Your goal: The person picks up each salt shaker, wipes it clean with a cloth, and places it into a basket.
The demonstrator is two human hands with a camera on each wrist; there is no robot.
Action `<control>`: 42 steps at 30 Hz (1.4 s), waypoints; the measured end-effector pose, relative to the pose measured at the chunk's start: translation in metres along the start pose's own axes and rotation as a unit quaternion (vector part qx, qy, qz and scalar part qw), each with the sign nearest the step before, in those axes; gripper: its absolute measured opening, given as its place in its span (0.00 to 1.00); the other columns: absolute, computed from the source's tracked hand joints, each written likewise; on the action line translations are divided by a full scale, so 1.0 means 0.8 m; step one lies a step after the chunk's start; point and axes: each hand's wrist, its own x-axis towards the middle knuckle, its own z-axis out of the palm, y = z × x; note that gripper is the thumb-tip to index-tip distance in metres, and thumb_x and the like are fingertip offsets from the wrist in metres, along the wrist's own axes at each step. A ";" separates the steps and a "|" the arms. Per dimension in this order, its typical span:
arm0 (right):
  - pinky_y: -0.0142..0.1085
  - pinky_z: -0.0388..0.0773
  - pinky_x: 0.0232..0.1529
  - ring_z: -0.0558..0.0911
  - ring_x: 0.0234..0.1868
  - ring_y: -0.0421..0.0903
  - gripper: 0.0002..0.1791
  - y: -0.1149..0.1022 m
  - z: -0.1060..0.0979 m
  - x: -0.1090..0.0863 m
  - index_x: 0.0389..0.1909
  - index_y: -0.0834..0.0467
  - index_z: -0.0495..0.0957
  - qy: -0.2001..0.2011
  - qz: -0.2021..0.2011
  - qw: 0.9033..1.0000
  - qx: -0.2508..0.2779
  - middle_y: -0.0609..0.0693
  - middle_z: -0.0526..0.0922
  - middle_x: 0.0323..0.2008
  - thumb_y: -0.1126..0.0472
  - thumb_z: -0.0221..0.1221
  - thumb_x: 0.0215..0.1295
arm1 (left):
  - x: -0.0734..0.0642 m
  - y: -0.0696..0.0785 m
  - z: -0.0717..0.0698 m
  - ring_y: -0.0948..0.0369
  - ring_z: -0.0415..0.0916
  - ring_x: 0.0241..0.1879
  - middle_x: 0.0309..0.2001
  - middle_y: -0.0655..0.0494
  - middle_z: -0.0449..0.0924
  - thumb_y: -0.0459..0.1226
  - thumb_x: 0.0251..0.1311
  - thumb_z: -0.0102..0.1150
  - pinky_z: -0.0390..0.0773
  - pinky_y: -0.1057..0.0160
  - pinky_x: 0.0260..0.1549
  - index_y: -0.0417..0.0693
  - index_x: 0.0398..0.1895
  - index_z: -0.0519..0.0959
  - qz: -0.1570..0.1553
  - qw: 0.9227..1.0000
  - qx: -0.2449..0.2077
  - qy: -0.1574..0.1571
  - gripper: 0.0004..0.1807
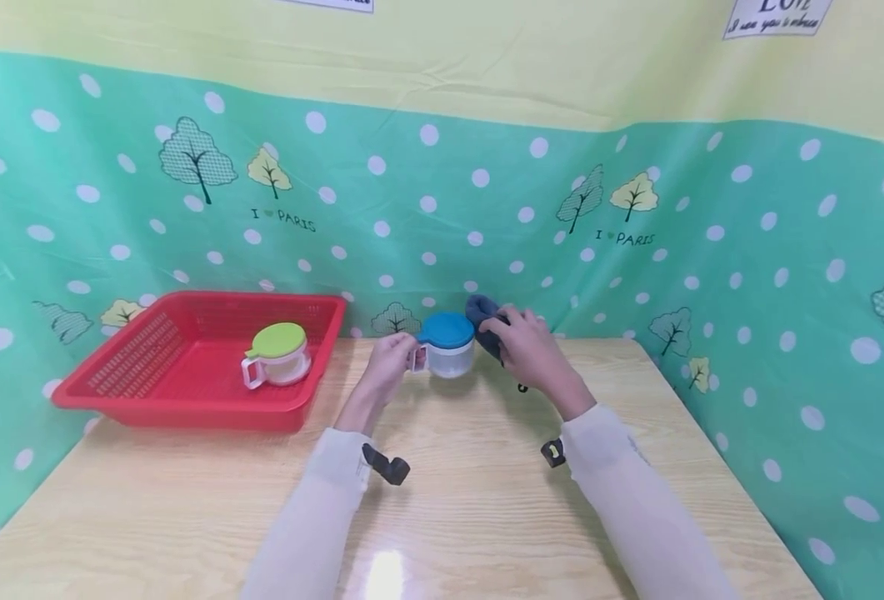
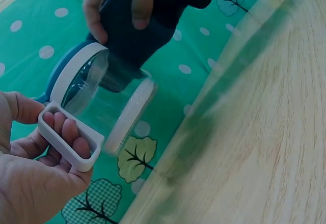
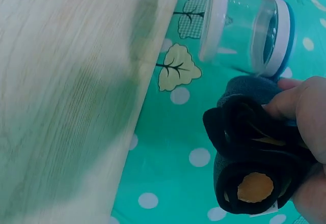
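My left hand [image 1: 391, 360] holds a clear jar [image 1: 451, 360] by its white handle [image 2: 71, 140], with fingers curled through the loop. The jar has a white rim and base and a blue lid [image 1: 446, 330], and it is lifted off the table. On its other side my right hand [image 1: 526, 346] grips a bunched dark blue cloth [image 3: 244, 147] between thumb and fingers. The cloth [image 2: 137, 25] lies against the side of the jar near the lid. In the right wrist view, part of the left hand shows at the top edge.
A red plastic basket [image 1: 209, 412] stands at the left of the wooden table [image 1: 456, 500]. Inside it sits a similar jar with a green lid [image 1: 280, 340] and white handle. A green dotted curtain [image 1: 382, 183] hangs behind the table and along the right side.
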 end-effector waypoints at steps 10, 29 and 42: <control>0.61 0.75 0.50 0.74 0.55 0.67 0.26 -0.022 -0.006 -0.012 0.58 0.51 0.80 -0.006 -0.005 0.999 -0.039 0.64 0.75 0.60 0.71 0.68 0.59 | 0.002 -0.002 -0.001 0.56 0.71 0.36 0.30 0.51 0.73 0.28 0.66 0.45 0.72 0.59 0.44 0.41 0.22 0.70 -0.013 1.000 -0.001 0.008 0.12; 0.57 0.81 0.44 0.77 0.51 0.65 0.24 -0.049 -0.004 -0.048 0.56 0.53 0.80 0.002 -0.037 0.999 -0.038 0.64 0.79 0.55 0.70 0.67 0.57 | 0.001 0.002 -0.007 0.57 0.69 0.35 0.28 0.51 0.71 0.27 0.65 0.45 0.71 0.60 0.42 0.41 0.22 0.69 -0.017 1.000 -0.016 0.007 0.12; 0.59 0.78 0.48 0.76 0.54 0.65 0.25 -0.016 0.015 -0.002 0.57 0.50 0.81 -0.012 0.006 1.000 -0.027 0.61 0.78 0.61 0.69 0.69 0.59 | 0.000 0.001 -0.006 0.56 0.69 0.35 0.29 0.50 0.70 0.26 0.66 0.44 0.71 0.60 0.42 0.39 0.23 0.69 -0.022 0.999 -0.023 -0.012 0.12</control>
